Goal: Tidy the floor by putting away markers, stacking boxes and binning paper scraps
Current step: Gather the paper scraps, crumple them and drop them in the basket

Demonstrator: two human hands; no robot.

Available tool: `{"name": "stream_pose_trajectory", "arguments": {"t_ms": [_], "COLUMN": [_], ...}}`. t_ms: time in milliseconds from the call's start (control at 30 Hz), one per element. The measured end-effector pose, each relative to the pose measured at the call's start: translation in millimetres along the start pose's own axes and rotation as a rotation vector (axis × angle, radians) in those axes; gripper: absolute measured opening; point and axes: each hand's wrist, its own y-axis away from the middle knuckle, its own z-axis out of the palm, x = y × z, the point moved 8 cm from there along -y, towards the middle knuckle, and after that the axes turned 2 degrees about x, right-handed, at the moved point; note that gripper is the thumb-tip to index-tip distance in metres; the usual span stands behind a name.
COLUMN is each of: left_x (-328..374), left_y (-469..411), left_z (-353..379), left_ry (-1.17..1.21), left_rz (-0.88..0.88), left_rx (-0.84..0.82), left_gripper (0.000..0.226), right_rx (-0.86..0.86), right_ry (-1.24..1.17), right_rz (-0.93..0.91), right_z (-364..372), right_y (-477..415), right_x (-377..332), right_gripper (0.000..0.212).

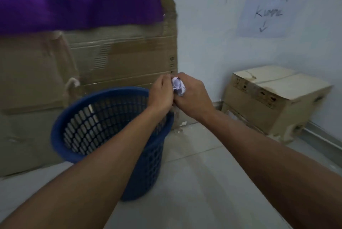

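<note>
Purple cloth (77,1) hangs across the top-left, covering the upper part of flattened cardboard sheets (111,58) that lean upright vs. the wall, patched w/ brown tape. White wall (212,25) at right carries a paper sign (268,4), handwritten "TITIK", a blurred second word & a down arrow. Pale tiled floor (194,182) below; grout lines run diagonally.

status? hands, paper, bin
Left hand and right hand both closed on crumpled paper. Paper held above right rim of blue bin, not dropped. Nothing blocking.
</note>
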Motion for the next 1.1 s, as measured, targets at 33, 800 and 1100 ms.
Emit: {"name": "stream_pose_trajectory", "arguments": {"t_ms": [33,800,1100], "left_x": [3.4,-39.8,-14.9], "left_y": [-6.2,-26.3,-6.1], "left_z": [-13.6,-111.6,-56.4], "left_ry": [0.011,-0.214,-0.237], "left_rz": [0.007,-0.216,0.023], "left_rx": [0.014,0.362,0.194], "left_gripper": [0.031,0.019,0.019], "right_rx": [0.016,-0.493,-0.109], "right_ry": [-0.032,-0.221,-0.172], "right_rz": [0.01,0.344,0.37], "right_z": [7.9,113.2,46.8], "right_y": [-8.0,-5.4,-9.7], "right_x": [-8.4,-8.8,16.6], "right_gripper": [0.015,0.067,0.017]}}
